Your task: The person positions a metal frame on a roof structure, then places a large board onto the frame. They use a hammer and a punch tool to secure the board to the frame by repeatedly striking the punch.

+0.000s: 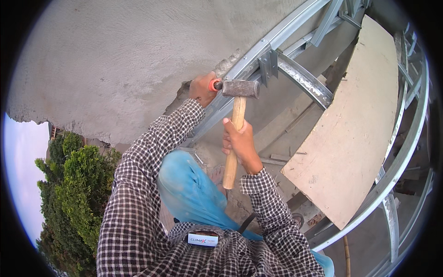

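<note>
My right hand (242, 143) grips the wooden handle of a club hammer (240, 111), its blunt grey metal head level with my left fist. Closed around a chisel with an orange-red hand guard (213, 85), my left hand (201, 89) is against the broken edge of the grey plastered wall (124, 60). The hammer head is at the chisel's dark end; whether they touch I cannot tell. The chisel's tip is hidden behind my left hand. Beside that hand runs a galvanized metal channel (244, 64).
A large pale board (348, 129) lies across the metal framing on the right. Curved metal channels (401, 180) sweep along the far right. Below my hands are debris and offcuts (277, 159). Green trees (83, 184) and sky show past the wall at the left.
</note>
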Available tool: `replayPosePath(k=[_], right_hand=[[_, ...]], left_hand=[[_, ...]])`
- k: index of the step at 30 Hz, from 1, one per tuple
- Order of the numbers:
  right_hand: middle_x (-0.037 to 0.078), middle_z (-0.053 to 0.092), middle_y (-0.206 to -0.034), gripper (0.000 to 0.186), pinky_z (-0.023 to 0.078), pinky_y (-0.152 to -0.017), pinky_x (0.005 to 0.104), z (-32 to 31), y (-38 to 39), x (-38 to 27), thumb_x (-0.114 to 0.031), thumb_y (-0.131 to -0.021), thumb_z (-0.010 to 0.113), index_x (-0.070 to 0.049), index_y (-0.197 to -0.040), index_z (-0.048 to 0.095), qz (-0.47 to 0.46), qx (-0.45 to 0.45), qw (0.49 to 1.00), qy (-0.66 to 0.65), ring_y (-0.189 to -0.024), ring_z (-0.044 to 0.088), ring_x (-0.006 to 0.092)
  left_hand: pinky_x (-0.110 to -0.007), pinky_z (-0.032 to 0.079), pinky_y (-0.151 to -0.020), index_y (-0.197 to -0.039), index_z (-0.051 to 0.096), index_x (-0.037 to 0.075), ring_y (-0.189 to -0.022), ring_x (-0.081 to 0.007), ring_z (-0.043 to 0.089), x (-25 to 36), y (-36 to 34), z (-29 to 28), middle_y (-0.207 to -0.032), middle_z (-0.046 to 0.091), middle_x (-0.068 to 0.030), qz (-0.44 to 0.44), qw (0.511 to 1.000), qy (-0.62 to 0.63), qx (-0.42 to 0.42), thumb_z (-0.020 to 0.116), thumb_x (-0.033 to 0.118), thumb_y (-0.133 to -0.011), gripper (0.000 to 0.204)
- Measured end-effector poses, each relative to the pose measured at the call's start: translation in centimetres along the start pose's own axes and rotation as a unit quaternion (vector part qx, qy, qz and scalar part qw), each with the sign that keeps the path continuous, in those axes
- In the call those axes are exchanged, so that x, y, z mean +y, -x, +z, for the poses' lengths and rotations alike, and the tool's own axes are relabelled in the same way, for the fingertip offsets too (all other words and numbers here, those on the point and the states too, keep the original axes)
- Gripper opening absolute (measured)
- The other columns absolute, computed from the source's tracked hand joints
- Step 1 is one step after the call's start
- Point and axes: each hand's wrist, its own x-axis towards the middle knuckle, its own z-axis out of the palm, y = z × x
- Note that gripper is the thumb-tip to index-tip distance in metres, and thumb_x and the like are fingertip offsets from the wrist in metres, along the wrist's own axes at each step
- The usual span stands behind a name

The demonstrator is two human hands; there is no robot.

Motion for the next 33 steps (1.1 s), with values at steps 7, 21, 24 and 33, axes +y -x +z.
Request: replayPosePath(k=[7,21,24,33], right_hand=[[-0.003,0.034,-0.062,0.025,0.036,-0.04,0.0252,-2.4,5.6,-11.6,-0.033,-0.105,0.055,-0.011,-0.1,0.045,-0.322,0.127,0.932,-0.105,-0.044,0.035,0.0057],[-0.004,0.039,-0.064,0.025,0.036,-0.038,0.026,-2.5,1.1,-1.3,-0.024,-0.099,0.065,-0.01,-0.098,0.045,-0.011,0.04,0.998,-0.054,-0.043,0.037,0.0061],[-0.003,0.038,-0.063,0.023,0.036,-0.038,0.0256,-3.2,2.3,-6.9,-0.024,-0.1,0.063,-0.011,-0.097,0.044,-0.151,0.083,0.978,-0.115,-0.043,0.037,0.0057],[-0.001,0.046,-0.062,0.018,0.037,-0.038,0.0277,-1.1,-2.6,1.5,-0.016,-0.098,0.062,-0.007,-0.093,0.047,-0.196,0.069,0.977,0.046,-0.043,0.044,0.0084]], left_hand=[[-0.048,0.049,-0.061,-0.081,0.056,0.007,-0.067,-0.0366,0.062,0.2,-0.1,-0.7,-0.07,0.061,-0.0166,0.018,1.0,-0.002,0.011,0.068,0.036,-0.092,0.034],[-0.049,0.051,-0.064,-0.089,0.061,0.009,-0.074,-0.0415,0.064,-0.1,-0.6,-0.1,-0.077,0.066,-0.0191,0.0,1.0,0.002,-0.016,0.071,0.033,-0.089,0.027],[-0.049,0.052,-0.063,-0.086,0.059,0.008,-0.069,-0.0419,0.064,0.2,-0.3,-0.4,-0.074,0.065,-0.0183,0.014,1.0,-0.001,-0.016,0.07,0.032,-0.09,0.026],[-0.05,0.05,-0.064,-0.084,0.058,0.008,-0.068,-0.0425,0.063,0.5,-0.7,0.5,-0.073,0.065,-0.0174,0.08,0.997,-0.002,0.002,0.07,0.029,-0.089,0.025]])
